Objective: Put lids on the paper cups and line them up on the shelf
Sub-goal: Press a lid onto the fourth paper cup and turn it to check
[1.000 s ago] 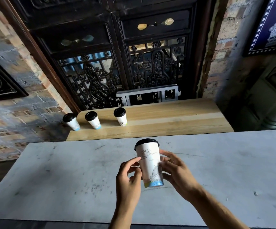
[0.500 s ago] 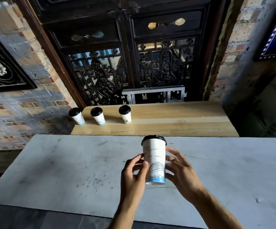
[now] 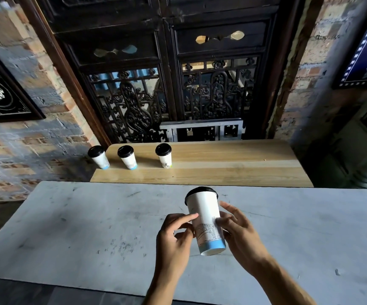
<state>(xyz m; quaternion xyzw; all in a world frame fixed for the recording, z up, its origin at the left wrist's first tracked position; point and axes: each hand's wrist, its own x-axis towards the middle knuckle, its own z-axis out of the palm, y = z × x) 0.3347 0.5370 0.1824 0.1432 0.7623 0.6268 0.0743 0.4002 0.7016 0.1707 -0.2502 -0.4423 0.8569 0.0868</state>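
White paper cup (image 3: 205,221) with a black lid (image 3: 200,191) is pinched between both hands above the grey table (image 3: 68,227): left hand (image 3: 173,241) fingers on its left side, right hand (image 3: 241,236) on its right. Beyond, 3 lidded cups (image 3: 126,156) stand in a row at the wooden shelf (image 3: 222,164) left end.

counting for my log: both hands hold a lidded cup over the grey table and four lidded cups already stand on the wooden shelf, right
Not quite: the head view shows three lidded cups on the wooden shelf, not four. The rest holds: the left hand and right hand hold a lidded cup over the grey table.
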